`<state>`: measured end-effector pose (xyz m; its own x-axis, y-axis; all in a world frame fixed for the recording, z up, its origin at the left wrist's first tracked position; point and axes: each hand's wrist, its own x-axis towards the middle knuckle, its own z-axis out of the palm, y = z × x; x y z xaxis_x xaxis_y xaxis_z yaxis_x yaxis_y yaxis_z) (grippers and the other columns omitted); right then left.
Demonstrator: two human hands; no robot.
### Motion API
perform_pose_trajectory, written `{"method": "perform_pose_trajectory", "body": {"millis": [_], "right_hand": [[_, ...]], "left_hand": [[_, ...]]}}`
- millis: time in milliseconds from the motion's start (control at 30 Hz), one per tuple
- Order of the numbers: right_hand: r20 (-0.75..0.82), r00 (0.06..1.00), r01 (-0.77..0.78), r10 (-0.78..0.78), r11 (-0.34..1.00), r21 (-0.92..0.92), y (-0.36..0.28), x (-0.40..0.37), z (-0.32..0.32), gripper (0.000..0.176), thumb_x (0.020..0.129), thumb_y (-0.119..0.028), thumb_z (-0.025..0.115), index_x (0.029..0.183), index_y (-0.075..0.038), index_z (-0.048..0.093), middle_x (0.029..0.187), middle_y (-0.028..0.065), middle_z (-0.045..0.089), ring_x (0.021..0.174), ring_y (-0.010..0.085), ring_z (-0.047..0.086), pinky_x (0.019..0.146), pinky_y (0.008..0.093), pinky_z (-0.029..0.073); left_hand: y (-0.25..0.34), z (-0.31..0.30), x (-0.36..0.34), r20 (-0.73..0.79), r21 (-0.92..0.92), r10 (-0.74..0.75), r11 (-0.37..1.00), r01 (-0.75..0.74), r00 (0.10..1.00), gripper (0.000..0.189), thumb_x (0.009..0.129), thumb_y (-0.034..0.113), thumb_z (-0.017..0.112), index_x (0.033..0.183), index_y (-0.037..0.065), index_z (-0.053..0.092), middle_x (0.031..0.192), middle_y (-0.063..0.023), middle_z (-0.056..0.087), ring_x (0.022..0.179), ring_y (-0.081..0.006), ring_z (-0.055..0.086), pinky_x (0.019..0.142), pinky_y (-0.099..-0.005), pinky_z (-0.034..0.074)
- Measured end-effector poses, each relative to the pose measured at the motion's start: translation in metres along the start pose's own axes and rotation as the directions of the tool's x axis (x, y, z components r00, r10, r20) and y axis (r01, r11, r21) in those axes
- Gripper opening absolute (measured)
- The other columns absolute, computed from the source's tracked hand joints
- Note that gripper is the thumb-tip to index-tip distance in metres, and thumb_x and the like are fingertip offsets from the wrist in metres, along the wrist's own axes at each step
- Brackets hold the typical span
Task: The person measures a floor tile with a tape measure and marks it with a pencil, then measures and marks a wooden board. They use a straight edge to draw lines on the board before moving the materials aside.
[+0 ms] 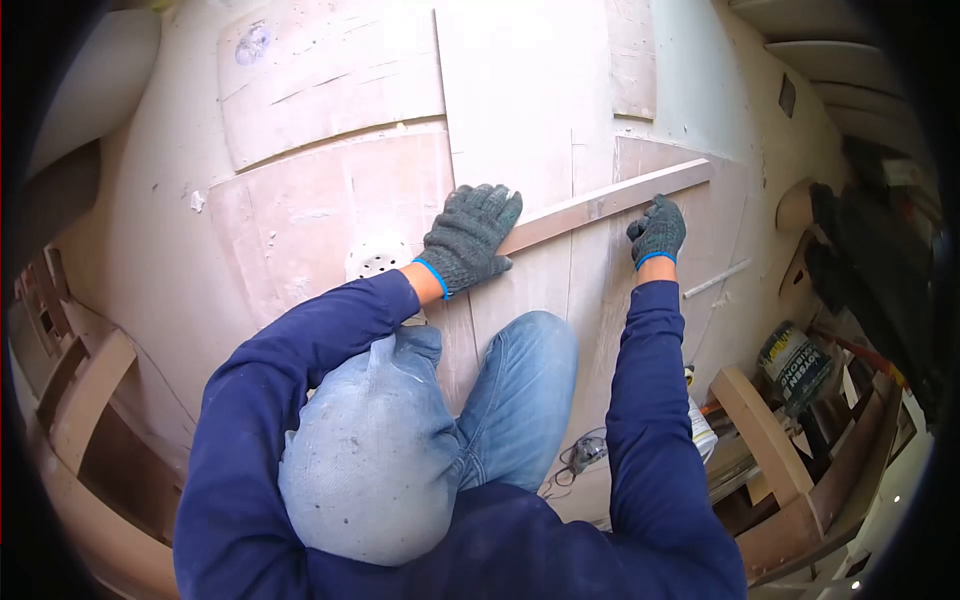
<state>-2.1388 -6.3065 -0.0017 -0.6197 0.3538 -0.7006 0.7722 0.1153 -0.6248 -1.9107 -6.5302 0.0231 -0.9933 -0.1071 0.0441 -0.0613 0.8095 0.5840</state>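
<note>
A long, straight wooden strip (605, 203) lies at a slant over the pale, dusty boards. My left hand (467, 238), in a dark grey knit glove with a blue cuff, lies flat over its near left end, fingers stretched out. Just below the strip's right part is my right hand (657, 232), in a matching glove, with its fingers curled closed. Whatever it may hold is hidden or too small to make out. Left of my left wrist sits a white round piece with holes (377, 262). A thin pale stick (717, 279) lies right of my right wrist.
Thin panels (330, 80) with raised edges cover the surface ahead. Down at the right are a dark labelled container (795, 365), a white can (702, 432) and curved wooden pieces (762, 435). More curved wood (95, 400) stands at the left. My bent knee (535, 365) is close below the strip.
</note>
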Motion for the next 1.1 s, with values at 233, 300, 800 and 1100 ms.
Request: {"method": "perform_pose_trajectory", "body": {"millis": [233, 300, 800, 1100], "right_hand": [[-0.007, 0.996, 0.086, -0.087, 0.990, -0.113, -0.006, -0.017, 0.033, 0.048, 0.086, -0.057, 0.068, 0.082, -0.010, 0.057, 0.054, -0.0020, 0.036, 0.035, 0.0143, 0.036, 0.031, 0.0306, 0.032], [0.063, 0.984, 0.174, -0.164, 0.965, -0.196, -0.001, -0.015, 0.045, 0.047, 0.086, -0.051, 0.070, 0.088, -0.006, 0.058, 0.058, 0.0015, 0.041, 0.035, 0.0155, 0.038, 0.031, 0.0331, 0.036], [0.046, 0.985, 0.169, -0.164, 0.978, -0.124, 0.001, -0.023, 0.061, 0.033, 0.091, -0.037, 0.069, 0.079, -0.011, 0.052, 0.062, -0.0005, 0.042, 0.041, 0.0122, 0.038, 0.033, 0.0293, 0.034], [0.038, 0.985, 0.169, -0.168, 0.985, -0.034, 0.013, -0.005, 0.054, 0.021, 0.088, -0.028, 0.070, 0.082, -0.010, 0.061, 0.061, -0.0020, 0.045, 0.041, 0.0109, 0.039, 0.033, 0.0287, 0.033]], "left_hand": [[-0.019, -0.026, 0.027, 0.207, 0.107, -0.213, 0.975, 0.194, 0.955, 0.062, 0.076, 0.025, 0.068, 0.134, 0.006, 0.053, 0.112, -0.0140, 0.064, 0.101, -0.0306, 0.059, 0.089, -0.0457, 0.042], [-0.035, -0.022, 0.024, 0.108, 0.122, -0.191, 0.976, 0.178, 0.976, 0.064, 0.076, 0.025, 0.070, 0.135, 0.009, 0.053, 0.118, -0.0142, 0.063, 0.108, -0.0306, 0.058, 0.095, -0.0480, 0.041], [-0.090, -0.040, -0.004, 0.082, 0.065, -0.371, 0.928, 0.367, 0.925, 0.061, 0.072, 0.031, 0.077, 0.129, 0.015, 0.062, 0.119, -0.0113, 0.063, 0.115, -0.0301, 0.056, 0.106, -0.0485, 0.036], [-0.097, -0.042, -0.005, 0.096, 0.073, -0.320, 0.947, 0.314, 0.943, 0.061, 0.070, 0.030, 0.077, 0.128, 0.016, 0.063, 0.118, -0.0097, 0.064, 0.113, -0.0294, 0.057, 0.103, -0.0463, 0.038]]}}
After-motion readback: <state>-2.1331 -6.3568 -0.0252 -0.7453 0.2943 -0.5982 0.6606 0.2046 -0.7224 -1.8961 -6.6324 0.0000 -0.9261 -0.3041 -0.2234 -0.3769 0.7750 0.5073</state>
